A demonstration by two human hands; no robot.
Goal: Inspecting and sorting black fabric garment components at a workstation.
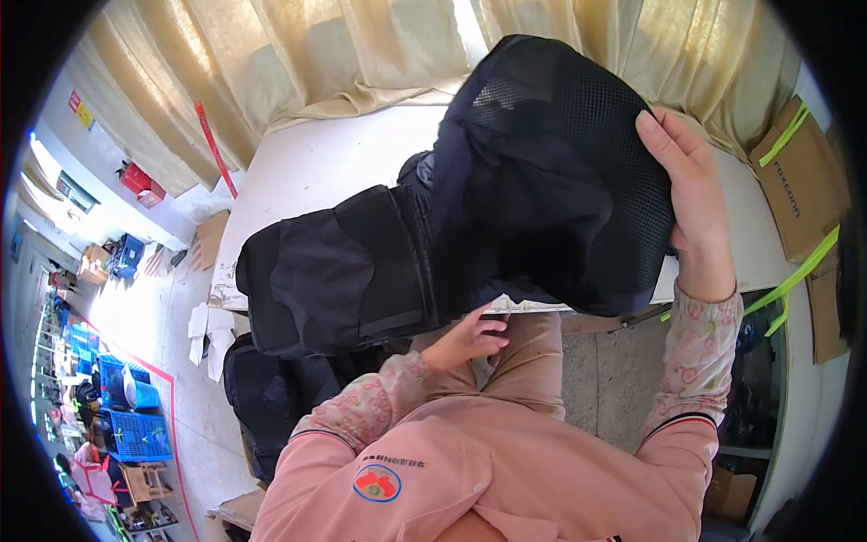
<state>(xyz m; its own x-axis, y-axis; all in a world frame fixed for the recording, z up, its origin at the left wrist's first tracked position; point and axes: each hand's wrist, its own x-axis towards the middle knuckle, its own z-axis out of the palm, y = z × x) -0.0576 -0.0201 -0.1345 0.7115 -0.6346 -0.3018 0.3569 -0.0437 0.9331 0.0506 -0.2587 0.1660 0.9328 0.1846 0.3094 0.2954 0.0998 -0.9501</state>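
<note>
A large black mesh fabric piece (551, 172), bulging and partly folded, is raised over the white table. My right hand (691, 172) grips its right edge, thumb on top of the mesh and fingers behind. Below the table's front edge, my left hand (470, 341) is beside the piece's lower edge. Its fingers are loosely bent and apart, with nothing visible in them. To the left lie black padded fabric pieces (330, 271), seemingly stacked, their right end meeting the mesh piece. Whether they are joined to it I cannot tell.
The white table (316, 154) backs onto beige curtains (361, 54). More black padded fabric (262, 397) sits lower left, below the table edge. At right stand cardboard boxes (795, 181) with bright yellow-green straps. Blue crates (135, 434) line the floor far left.
</note>
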